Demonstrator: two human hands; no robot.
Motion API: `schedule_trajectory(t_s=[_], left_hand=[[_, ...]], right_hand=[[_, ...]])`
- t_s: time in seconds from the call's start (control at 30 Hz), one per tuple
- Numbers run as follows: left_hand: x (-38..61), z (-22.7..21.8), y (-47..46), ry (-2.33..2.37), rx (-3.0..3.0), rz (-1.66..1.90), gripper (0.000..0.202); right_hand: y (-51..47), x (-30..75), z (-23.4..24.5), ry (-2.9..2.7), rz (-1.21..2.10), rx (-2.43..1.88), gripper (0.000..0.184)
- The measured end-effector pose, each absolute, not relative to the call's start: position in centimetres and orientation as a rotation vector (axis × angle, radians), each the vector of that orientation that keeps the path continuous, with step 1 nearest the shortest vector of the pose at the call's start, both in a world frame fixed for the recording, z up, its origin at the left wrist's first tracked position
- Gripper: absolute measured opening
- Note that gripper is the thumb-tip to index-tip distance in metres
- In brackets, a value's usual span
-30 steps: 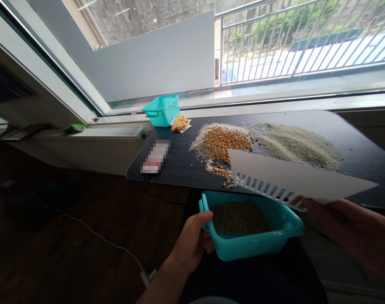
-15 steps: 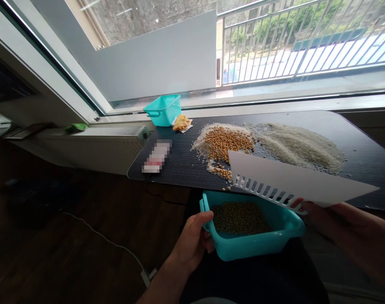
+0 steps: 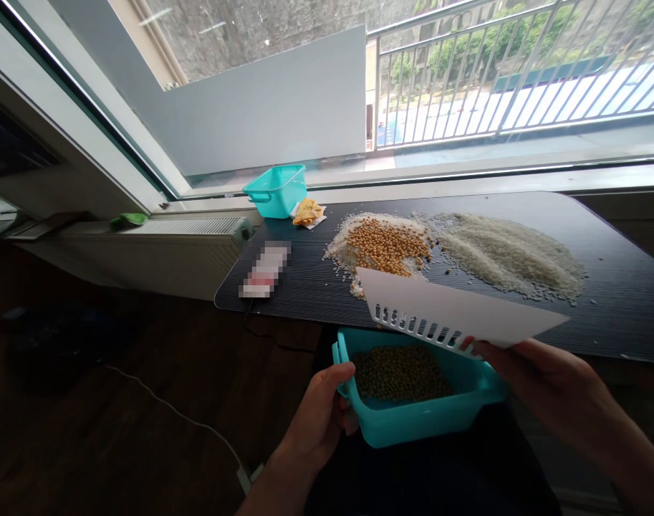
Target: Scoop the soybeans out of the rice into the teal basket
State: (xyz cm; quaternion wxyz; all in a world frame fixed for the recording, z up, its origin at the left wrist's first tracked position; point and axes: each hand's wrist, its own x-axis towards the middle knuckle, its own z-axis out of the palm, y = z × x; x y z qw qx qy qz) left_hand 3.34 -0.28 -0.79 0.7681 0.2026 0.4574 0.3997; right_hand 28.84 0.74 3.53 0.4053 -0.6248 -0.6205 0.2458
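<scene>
My left hand [image 3: 319, 419] grips the left handle of a teal plastic tub [image 3: 417, 421] held just below the black table's [image 3: 617, 287] front edge. The tub holds a layer of greenish-brown beans [image 3: 400, 374]. My right hand [image 3: 541, 380] holds a white slotted scoop [image 3: 455, 312] by its near edge, tilted over the tub with its far edge at the table front. On the table lie a heap of yellow soybeans [image 3: 388, 245] ringed with rice and a wider spread of white rice [image 3: 506, 254].
A second teal tub [image 3: 276, 188] and a yellow crumpled wrapper [image 3: 306, 211] sit at the table's far left by the window. A blurred-out small object [image 3: 265, 269] lies on the left end. A radiator [image 3: 160, 247] stands left; a white cable [image 3: 176, 416] runs across the dark floor.
The white scoop has shifted left and nearer, now covering the loose beans at the table's front edge. The tub and my left hand moved slightly left.
</scene>
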Motion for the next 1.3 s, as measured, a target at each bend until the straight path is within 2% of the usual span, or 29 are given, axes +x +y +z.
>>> schedule_trajectory(t_s=[0.3, 0.6, 0.83, 1.13, 1.3], left_hand=[[3.2, -1.2, -0.2, 0.988, 0.451, 0.882, 0.040], [3.2, -1.0, -0.2, 1.029, 0.426, 0.877, 0.040], [3.4, -0.8, -0.1, 1.037, 0.423, 0.870, 0.040], [3.6, -0.6, -0.4, 1.037, 0.408, 0.879, 0.039], [3.7, -0.7, -0.4, 1.040, 0.416, 0.870, 0.040]], right_hand=[[-0.7, 30.6, 3.6, -1.472, 0.505, -1.670, 0.021], [0.2, 28.4, 3.4, -1.430, 0.622, -1.553, 0.017], [-0.1, 27.8, 3.2, -1.471, 0.699, -1.580, 0.026], [-0.5, 29.0, 2.7, -1.252, 0.609, -1.795, 0.035], [-0.5, 29.3, 2.7, -1.195, 0.521, -1.839, 0.033]])
